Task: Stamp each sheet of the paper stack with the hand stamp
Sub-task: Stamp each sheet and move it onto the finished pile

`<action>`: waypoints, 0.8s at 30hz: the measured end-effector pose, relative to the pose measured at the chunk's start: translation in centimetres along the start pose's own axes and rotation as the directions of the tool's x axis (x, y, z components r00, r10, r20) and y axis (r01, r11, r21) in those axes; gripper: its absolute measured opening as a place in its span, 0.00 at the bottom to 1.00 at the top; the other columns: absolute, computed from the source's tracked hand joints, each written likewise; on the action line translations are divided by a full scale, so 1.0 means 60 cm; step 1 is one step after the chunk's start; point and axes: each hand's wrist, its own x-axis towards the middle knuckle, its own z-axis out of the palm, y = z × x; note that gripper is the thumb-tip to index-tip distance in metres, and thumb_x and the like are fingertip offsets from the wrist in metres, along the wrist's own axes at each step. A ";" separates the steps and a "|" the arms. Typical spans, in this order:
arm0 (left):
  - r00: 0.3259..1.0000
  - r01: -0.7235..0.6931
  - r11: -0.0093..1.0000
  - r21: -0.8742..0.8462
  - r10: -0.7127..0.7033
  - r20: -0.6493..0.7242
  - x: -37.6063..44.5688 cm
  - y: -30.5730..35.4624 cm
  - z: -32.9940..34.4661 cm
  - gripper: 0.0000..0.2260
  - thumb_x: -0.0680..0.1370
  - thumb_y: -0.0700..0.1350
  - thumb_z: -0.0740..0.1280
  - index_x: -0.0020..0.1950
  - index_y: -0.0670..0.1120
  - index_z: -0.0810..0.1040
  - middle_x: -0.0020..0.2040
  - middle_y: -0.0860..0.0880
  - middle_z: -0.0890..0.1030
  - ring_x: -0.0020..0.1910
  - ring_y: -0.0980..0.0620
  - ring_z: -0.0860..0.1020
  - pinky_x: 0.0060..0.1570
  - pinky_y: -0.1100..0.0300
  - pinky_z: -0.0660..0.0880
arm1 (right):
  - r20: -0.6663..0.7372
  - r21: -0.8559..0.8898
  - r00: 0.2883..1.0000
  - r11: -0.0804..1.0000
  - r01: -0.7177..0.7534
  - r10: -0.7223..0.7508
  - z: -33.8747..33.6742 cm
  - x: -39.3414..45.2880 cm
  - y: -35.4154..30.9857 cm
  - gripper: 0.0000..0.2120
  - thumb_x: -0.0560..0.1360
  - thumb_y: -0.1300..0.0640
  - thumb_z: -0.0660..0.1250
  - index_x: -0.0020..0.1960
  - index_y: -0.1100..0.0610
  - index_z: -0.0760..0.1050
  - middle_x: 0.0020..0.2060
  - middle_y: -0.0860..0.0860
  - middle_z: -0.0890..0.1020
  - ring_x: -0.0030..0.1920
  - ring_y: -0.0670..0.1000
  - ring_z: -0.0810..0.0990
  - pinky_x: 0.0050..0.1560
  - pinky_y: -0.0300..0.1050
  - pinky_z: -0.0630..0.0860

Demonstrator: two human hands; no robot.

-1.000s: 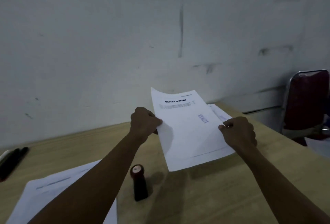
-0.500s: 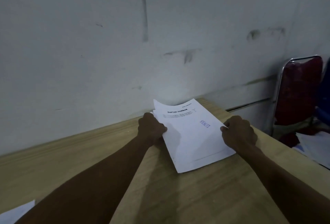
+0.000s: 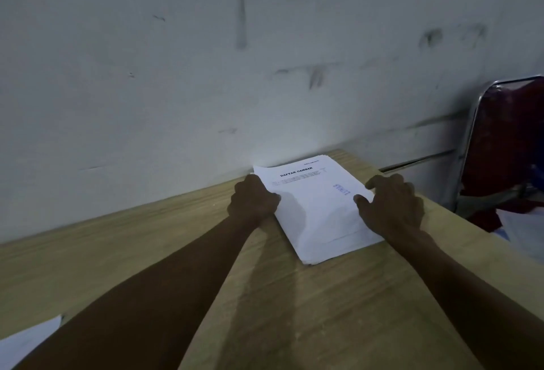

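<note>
White paper stack (image 3: 318, 216), blue stamp mark (image 3: 341, 189)
</note>
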 end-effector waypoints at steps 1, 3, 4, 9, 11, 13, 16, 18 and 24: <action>1.000 -0.011 1.000 -0.020 0.011 -0.003 -0.008 0.003 -0.009 0.13 0.68 0.47 0.71 0.49 0.47 0.73 0.56 0.43 0.78 0.54 0.41 0.78 0.51 0.52 0.78 | 0.006 0.038 1.000 0.999 0.024 -0.024 -0.006 -0.014 -0.009 0.16 0.75 0.47 0.69 0.59 0.52 0.77 0.61 0.56 0.75 0.63 0.59 0.71 0.61 0.54 0.68; 1.000 -0.018 0.999 -0.043 0.018 0.002 -0.028 0.009 -0.033 0.10 0.67 0.47 0.70 0.41 0.49 0.70 0.51 0.44 0.79 0.48 0.42 0.81 0.46 0.53 0.79 | 0.018 0.106 0.997 0.992 0.072 -0.074 -0.019 -0.050 -0.030 0.15 0.74 0.46 0.70 0.58 0.51 0.78 0.59 0.54 0.78 0.62 0.58 0.73 0.60 0.53 0.69; 1.000 -0.021 0.998 -0.052 0.021 0.011 -0.036 0.011 -0.045 0.10 0.67 0.46 0.70 0.42 0.47 0.71 0.49 0.43 0.80 0.45 0.42 0.82 0.45 0.53 0.80 | 0.026 0.140 0.995 0.986 0.091 -0.095 -0.026 -0.069 -0.041 0.14 0.74 0.46 0.70 0.56 0.51 0.78 0.57 0.53 0.79 0.61 0.56 0.74 0.60 0.52 0.70; 0.994 -0.057 0.992 -0.111 0.067 0.087 -0.094 0.002 -0.123 0.11 0.68 0.43 0.73 0.43 0.38 0.75 0.42 0.40 0.81 0.31 0.44 0.80 0.43 0.49 0.83 | 0.113 0.296 0.971 0.940 0.169 -0.210 -0.060 -0.177 -0.105 0.12 0.72 0.47 0.72 0.53 0.49 0.78 0.48 0.46 0.80 0.53 0.49 0.78 0.53 0.47 0.75; 0.992 -0.062 0.991 -0.115 0.074 0.106 -0.130 -0.008 -0.161 0.12 0.70 0.42 0.74 0.46 0.35 0.76 0.39 0.39 0.81 0.30 0.45 0.80 0.36 0.53 0.82 | 0.158 0.367 0.954 0.912 0.183 -0.255 -0.073 -0.223 -0.134 0.11 0.71 0.49 0.73 0.52 0.49 0.79 0.44 0.45 0.79 0.49 0.48 0.78 0.50 0.44 0.75; 0.990 -0.084 0.991 -0.108 0.096 0.107 -0.170 -0.020 -0.202 0.12 0.71 0.43 0.74 0.47 0.35 0.78 0.38 0.41 0.81 0.28 0.48 0.80 0.22 0.65 0.73 | 0.199 0.417 0.928 0.884 0.209 -0.313 -0.083 -0.266 -0.160 0.11 0.71 0.51 0.74 0.52 0.50 0.80 0.42 0.45 0.79 0.46 0.46 0.78 0.48 0.42 0.75; 0.981 -0.163 0.979 -0.122 0.174 0.090 -0.230 -0.048 -0.267 0.11 0.72 0.44 0.74 0.46 0.36 0.81 0.37 0.42 0.82 0.28 0.51 0.80 0.18 0.70 0.65 | 0.236 0.466 0.882 0.844 0.265 -0.407 -0.098 -0.325 -0.192 0.16 0.68 0.56 0.74 0.56 0.50 0.80 0.42 0.44 0.79 0.43 0.43 0.78 0.44 0.40 0.76; 0.970 -0.229 0.965 -0.124 0.238 0.058 -0.276 -0.077 -0.313 0.11 0.72 0.46 0.74 0.46 0.39 0.82 0.39 0.44 0.83 0.30 0.51 0.81 0.24 0.67 0.70 | 0.254 0.503 0.845 0.810 0.302 -0.472 -0.108 -0.366 -0.212 0.21 0.66 0.56 0.73 0.59 0.49 0.79 0.44 0.43 0.79 0.44 0.42 0.77 0.42 0.38 0.75; 0.956 -0.285 0.946 -0.155 0.269 -0.114 -0.376 -0.196 -0.406 0.07 0.72 0.46 0.74 0.45 0.44 0.82 0.35 0.48 0.83 0.31 0.53 0.82 0.31 0.66 0.74 | 0.328 0.540 0.725 0.750 0.383 -0.606 -0.115 -0.458 -0.270 0.34 0.62 0.43 0.74 0.66 0.43 0.71 0.53 0.42 0.74 0.53 0.43 0.73 0.51 0.48 0.77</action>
